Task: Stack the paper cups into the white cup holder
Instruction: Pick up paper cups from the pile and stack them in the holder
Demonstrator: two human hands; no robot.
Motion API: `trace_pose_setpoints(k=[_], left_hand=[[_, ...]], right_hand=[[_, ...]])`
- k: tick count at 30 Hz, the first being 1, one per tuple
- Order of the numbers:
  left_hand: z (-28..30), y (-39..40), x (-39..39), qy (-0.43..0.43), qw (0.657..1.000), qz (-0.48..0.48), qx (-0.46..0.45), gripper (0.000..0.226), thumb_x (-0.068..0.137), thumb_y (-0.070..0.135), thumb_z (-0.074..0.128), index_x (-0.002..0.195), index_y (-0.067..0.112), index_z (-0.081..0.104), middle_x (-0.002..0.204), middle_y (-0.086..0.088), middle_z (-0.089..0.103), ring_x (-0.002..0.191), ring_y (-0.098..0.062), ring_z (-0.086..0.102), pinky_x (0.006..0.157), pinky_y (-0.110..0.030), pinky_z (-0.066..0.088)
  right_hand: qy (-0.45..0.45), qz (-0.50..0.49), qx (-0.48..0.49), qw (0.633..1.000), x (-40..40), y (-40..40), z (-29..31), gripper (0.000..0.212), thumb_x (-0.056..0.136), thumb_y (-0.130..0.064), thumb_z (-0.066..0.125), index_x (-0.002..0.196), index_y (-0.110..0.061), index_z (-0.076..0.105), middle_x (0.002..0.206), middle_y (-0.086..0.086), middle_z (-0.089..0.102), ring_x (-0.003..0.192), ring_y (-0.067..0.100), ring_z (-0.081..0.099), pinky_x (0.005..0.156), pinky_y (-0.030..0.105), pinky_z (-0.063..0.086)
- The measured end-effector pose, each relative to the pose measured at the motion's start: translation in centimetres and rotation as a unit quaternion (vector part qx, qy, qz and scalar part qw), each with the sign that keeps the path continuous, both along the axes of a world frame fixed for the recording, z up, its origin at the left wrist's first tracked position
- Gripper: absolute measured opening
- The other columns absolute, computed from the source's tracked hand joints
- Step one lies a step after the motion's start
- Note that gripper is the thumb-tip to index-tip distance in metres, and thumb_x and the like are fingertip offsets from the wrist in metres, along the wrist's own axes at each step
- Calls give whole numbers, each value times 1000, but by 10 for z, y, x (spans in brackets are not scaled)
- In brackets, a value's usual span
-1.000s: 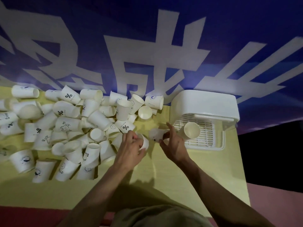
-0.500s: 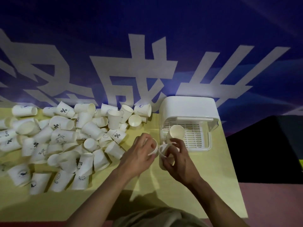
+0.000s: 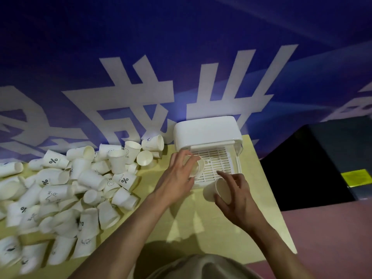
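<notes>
1. At the tabletop's far right corner the white cup holder [image 3: 207, 135] is sitting w/ its slatted tray [image 3: 218, 165] facing the person.
2. L hand [image 3: 177, 176] is gripping a paper cup [image 3: 196, 168] at the tray's left edge, fingers curled round it; cup is lying tilted, mouth pointing right toward the tray.
3. R hand [image 3: 237, 198] is pinching a second cup [image 3: 216, 190] by its rim just off the tray's near edge; long axis roughly level, mouth facing right.
4. Key relation: holder is lying straight ahead of both hands; L cup is nearer, already touching or over the tray (can't tell which), so L probably goes first.
5. Loose cup pile [image 3: 80, 184] is covering the tabletop's left side, well apart from the holder; lots left to do.
</notes>
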State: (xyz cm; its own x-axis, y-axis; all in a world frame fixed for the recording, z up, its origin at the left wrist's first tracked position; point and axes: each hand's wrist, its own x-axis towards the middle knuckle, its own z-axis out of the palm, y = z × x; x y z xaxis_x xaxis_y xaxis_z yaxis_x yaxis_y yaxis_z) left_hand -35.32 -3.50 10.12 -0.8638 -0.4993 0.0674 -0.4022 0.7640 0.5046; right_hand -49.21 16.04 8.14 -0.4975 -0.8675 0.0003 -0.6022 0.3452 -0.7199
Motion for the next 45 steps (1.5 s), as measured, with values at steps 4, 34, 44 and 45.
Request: trace_pose_setpoints(k=[4, 34, 44, 45], left_hand=[[-11, 0, -12, -15, 1000, 0, -4, 61, 84, 10, 74, 136, 27, 47, 140, 3, 34, 128, -20, 36, 77, -34, 59], [-76, -18, -37, -187, 974, 73, 100, 89, 87, 38, 76, 153, 14, 21, 150, -13, 37, 131, -35, 46, 105, -44, 44], [-83, -3, 6, -79, 975, 106, 176, 94, 85, 37, 78, 155, 20, 17, 147, -6, 36, 137, -23, 42, 112, -35, 39], [-82, 0, 18, -80, 975, 101, 183, 89, 88, 37, 74, 155, 21, 17, 149, -4, 35, 137, -19, 41, 112, -30, 37]], right_hand=[[-2, 7, -8, 1000, -5, 5, -8, 46, 92, -37, 69, 135, -39, 51, 126, -7, 37, 111, 14, 52, 95, 34, 53], [65, 54, -1, 996, -38, -46, 5, 49, 95, -44, 66, 139, -28, 51, 135, -2, 46, 115, 17, 50, 94, 35, 52], [133, 133, 9, 982, -33, -96, -5, 59, 86, -31, 79, 138, -22, 54, 137, 5, 49, 122, 27, 49, 97, 44, 53], [136, 141, 16, 980, -32, -98, -9, 59, 85, -29, 81, 137, -21, 55, 136, 5, 50, 122, 27, 50, 97, 45, 53]])
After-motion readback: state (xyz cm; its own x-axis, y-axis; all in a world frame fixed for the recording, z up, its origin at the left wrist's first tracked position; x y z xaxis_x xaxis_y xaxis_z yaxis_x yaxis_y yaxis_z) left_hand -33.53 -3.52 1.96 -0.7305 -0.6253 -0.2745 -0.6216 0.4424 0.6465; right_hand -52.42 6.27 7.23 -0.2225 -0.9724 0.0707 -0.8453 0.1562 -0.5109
